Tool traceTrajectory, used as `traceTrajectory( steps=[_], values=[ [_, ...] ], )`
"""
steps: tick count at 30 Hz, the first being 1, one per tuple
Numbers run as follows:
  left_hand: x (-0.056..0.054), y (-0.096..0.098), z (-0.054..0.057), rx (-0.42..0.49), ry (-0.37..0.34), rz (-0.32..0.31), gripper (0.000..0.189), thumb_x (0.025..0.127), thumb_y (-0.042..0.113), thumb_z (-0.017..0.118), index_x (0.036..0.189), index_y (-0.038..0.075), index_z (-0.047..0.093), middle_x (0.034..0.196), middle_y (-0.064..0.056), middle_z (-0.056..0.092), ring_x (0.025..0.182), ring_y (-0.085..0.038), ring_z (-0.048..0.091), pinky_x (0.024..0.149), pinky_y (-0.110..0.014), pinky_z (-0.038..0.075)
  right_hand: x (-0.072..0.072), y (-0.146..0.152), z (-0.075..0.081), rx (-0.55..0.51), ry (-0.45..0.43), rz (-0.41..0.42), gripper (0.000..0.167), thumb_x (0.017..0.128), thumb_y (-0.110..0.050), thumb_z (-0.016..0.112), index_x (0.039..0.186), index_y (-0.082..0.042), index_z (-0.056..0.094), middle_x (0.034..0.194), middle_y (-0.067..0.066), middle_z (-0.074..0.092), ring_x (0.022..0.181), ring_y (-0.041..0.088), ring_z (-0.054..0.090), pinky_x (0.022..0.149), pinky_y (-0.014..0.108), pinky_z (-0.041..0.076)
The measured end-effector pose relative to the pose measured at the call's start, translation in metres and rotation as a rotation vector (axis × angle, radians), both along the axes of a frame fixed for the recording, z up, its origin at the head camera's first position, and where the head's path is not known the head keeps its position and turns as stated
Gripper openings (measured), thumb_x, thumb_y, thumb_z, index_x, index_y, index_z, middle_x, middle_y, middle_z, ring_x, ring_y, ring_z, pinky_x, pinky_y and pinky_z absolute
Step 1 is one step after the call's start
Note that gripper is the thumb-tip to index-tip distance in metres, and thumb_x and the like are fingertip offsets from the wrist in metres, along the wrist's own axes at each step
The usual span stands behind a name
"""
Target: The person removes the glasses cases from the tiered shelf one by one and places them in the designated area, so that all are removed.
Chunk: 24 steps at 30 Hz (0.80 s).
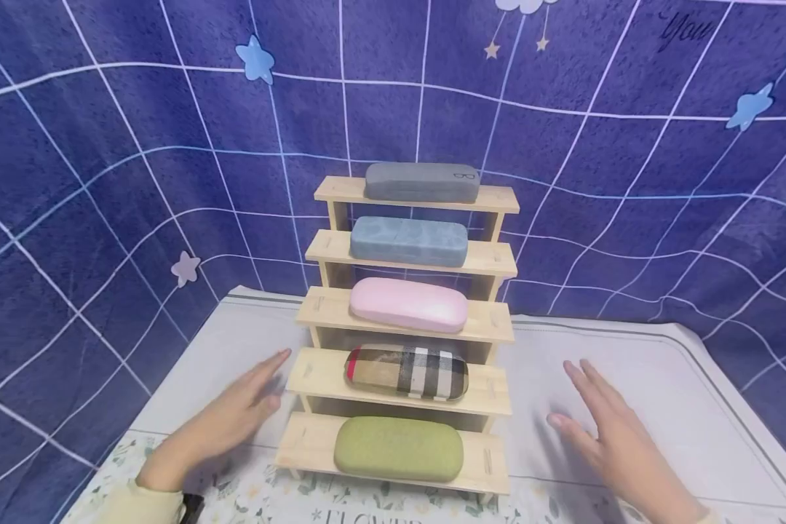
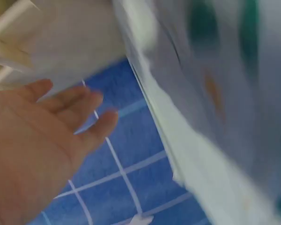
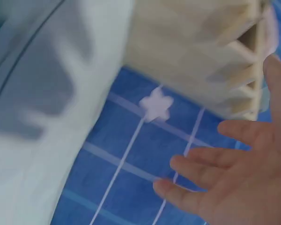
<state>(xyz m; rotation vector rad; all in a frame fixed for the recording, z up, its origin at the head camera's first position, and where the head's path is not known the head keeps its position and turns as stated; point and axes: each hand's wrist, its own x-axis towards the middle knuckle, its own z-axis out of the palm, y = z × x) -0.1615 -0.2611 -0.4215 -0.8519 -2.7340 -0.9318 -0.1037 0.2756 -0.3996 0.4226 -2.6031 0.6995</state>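
A stepped wooden rack (image 1: 308,312) stands in the middle of the table in the head view, with one glasses case on each tier. From top to bottom these are a grey case (image 1: 422,183), a blue case (image 1: 409,241), a pink case (image 1: 408,304), a plaid case (image 1: 406,372) and a green case (image 1: 398,448). To the rack's left, my left hand (image 1: 225,418) hovers with fingers extended, holding nothing. My right hand (image 1: 618,444) is apart from the rack on its right, fingers spread and nothing in them. Both wrist views show the palms bare.
A white cloth with a floral front part (image 1: 236,477) covers the table (image 1: 583,364). Behind and at both sides hangs a blue curtain (image 1: 203,182) with a white grid and stars. A dark band (image 1: 191,507) sits at the left wrist.
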Motion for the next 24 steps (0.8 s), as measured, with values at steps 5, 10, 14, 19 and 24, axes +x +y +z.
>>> traceTrajectory(
  steps=[5,10,14,19,24],
  values=[
    [0.017,0.01,-0.001,0.196,-0.305,-0.16,0.077,0.107,0.036,0.05,0.164,0.019,0.0,0.158,-0.034,0.023,0.127,-0.055,0.048,0.096,-0.061,0.048,0.017,-0.027,0.018,-0.12,0.078,0.039,0.059,0.088,-0.012,0.079,0.143,-0.011,0.056,0.132,0.009,0.063,0.111,0.028,0.063,0.095,0.027,0.049],
    [0.028,0.014,-0.007,0.409,-0.529,-0.263,0.095,0.102,0.024,0.062,0.161,0.012,-0.01,0.152,-0.041,0.026,0.129,-0.05,0.049,0.096,-0.038,0.052,0.026,-0.053,0.022,-0.283,0.105,0.185,0.033,0.084,0.004,0.076,0.111,-0.014,0.068,0.101,-0.006,0.069,0.087,0.009,0.065,0.077,0.016,0.051],
    [0.035,0.014,-0.011,0.476,-0.634,-0.256,0.101,0.094,0.014,0.072,0.158,-0.006,-0.004,0.148,-0.043,0.032,0.128,-0.046,0.051,0.098,-0.034,0.051,0.029,-0.071,0.015,-0.403,-0.038,0.338,0.025,0.089,0.005,0.07,0.1,-0.018,0.067,0.093,-0.007,0.069,0.078,0.009,0.065,0.068,0.024,0.054],
    [0.042,0.011,-0.015,0.406,-0.621,-0.203,0.102,0.089,0.013,0.078,0.156,-0.01,0.005,0.144,-0.041,0.038,0.127,-0.048,0.052,0.097,-0.029,0.05,0.027,-0.088,-0.001,-0.452,-0.242,0.43,0.025,0.093,-0.005,0.071,0.118,-0.006,0.069,0.105,0.006,0.072,0.076,0.011,0.068,0.062,0.029,0.057],
    [0.037,0.007,-0.022,0.369,-0.563,-0.239,0.089,0.088,0.01,0.077,0.155,-0.005,0.02,0.143,-0.034,0.045,0.13,-0.034,0.053,0.101,-0.028,0.046,0.024,-0.097,-0.009,-0.315,-0.388,0.329,0.054,0.091,-0.029,0.077,0.136,-0.004,0.062,0.132,0.011,0.064,0.111,0.021,0.064,0.089,0.038,0.056]
  ],
)
